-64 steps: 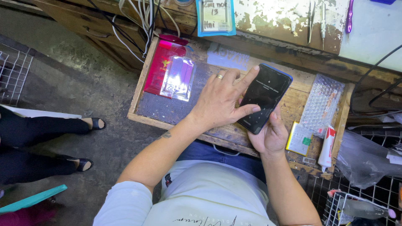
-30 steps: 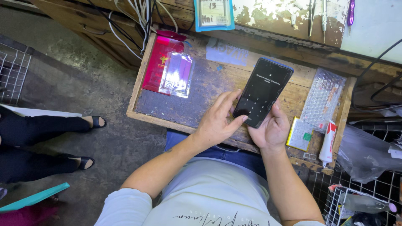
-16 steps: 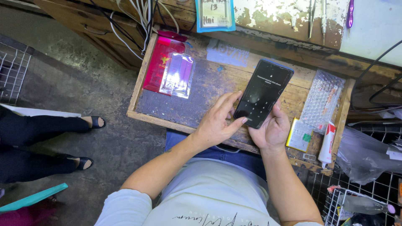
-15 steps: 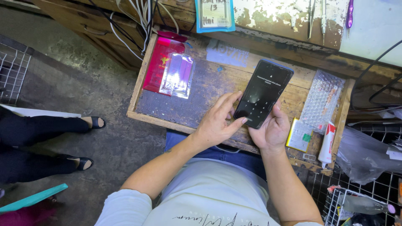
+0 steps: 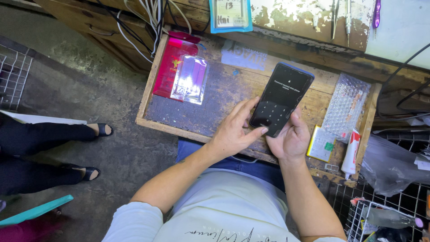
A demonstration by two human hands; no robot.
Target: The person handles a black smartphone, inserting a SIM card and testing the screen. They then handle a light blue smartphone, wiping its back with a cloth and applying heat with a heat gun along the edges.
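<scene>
A: What's the biggest thing here?
B: The open wooden drawer (image 5: 210, 112), with the phone (image 5: 281, 99) held just above its right half

A: Anything different from two seconds ago?
B: Yes. Then the left hand (image 5: 233, 132) lay spread over the glass; now it has slid down to the lower edge, thumb touching the screen, which shows a keypad. I'd judge he's unlocking it

A: And the other hand?
B: The right hand (image 5: 290, 141) cups the phone's bottom end from beneath, as before

A: Smaller bits?
B: A red packet (image 5: 168, 67) under a clear sleeve (image 5: 190, 80), bubble wrap (image 5: 347, 107), a small tube (image 5: 350, 154)
</scene>
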